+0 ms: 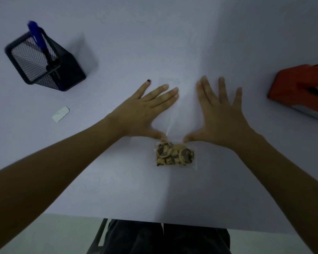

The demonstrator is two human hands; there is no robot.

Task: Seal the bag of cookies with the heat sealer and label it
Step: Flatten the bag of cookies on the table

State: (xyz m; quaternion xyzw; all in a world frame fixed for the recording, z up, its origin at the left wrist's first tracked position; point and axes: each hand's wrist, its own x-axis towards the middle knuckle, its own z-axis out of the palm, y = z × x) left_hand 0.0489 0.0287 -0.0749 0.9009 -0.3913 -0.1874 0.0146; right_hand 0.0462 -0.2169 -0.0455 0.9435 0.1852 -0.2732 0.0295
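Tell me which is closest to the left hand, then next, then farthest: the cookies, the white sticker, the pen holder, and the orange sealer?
From the left hand, in the head view:
1. Cookies, just below its thumb, near the table's middle.
2. White sticker, on the table to its left.
3. Pen holder, farther off at the upper left.
4. Orange sealer, at the far right edge, beyond the right hand.

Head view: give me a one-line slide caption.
Left hand and right hand press the clear bag of cookies flat on the table, heat sealer at right.
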